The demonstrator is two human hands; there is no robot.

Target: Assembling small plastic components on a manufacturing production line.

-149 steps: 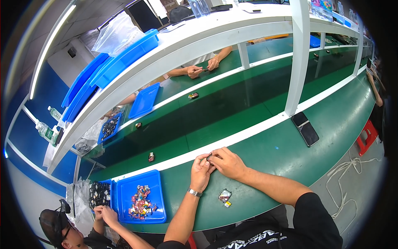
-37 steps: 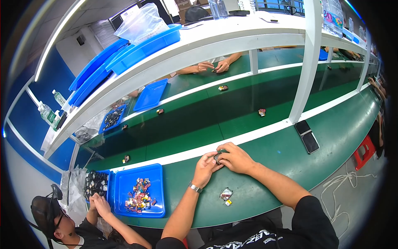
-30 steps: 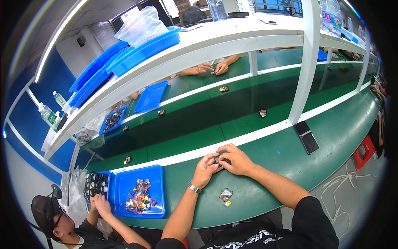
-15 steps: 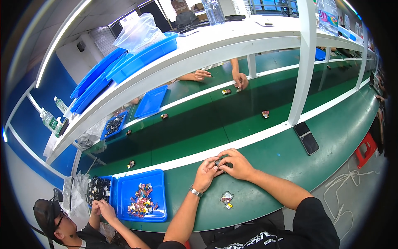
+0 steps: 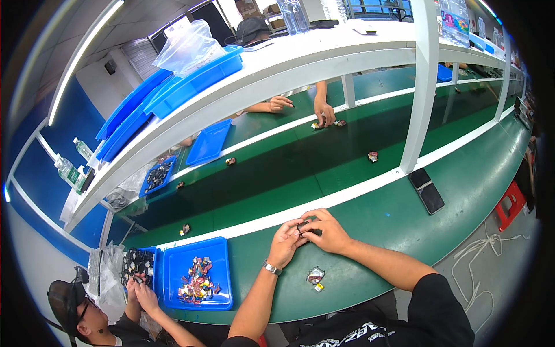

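Both hands meet over the near strip of the green surface point(image 5: 370, 220), just short of the white line that edges the darker belt point(image 5: 300, 168). Left hand point(image 5: 285, 243) and right hand point(image 5: 324, 230) touch at the fingertips, and together they pinch a small dark part point(image 5: 303, 225) held just above the surface. Fingers of both are curled around it; the part is mostly hidden, so its shape cannot be made out. A metal watch point(image 5: 271, 268) sits on the left wrist.

Just beside the left forearm, toward the person, a small clear packet point(image 5: 315, 275) lies flat on the surface, with a tiny yellow piece point(image 5: 319, 287) touching its near edge.

To the left, a blue tray point(image 5: 173, 277) holds a heap of small mixed-colour pieces point(image 5: 196, 280). Next to it, a second tray point(image 5: 153, 251) carries dark parts, and another person's hands point(image 5: 141, 287) work over it from the lower left corner.

To the right, well apart from the hands, a black phone point(image 5: 426, 189) lies near a white post point(image 5: 421, 87).

Small parts ride on the belt, spaced apart: one near the post point(image 5: 373, 156), one further left point(image 5: 230, 161). Across the belt, another worker's hands point(image 5: 324, 111) rest by more small parts. Blue bins point(image 5: 191, 81) line the white shelf point(image 5: 324, 55) above.
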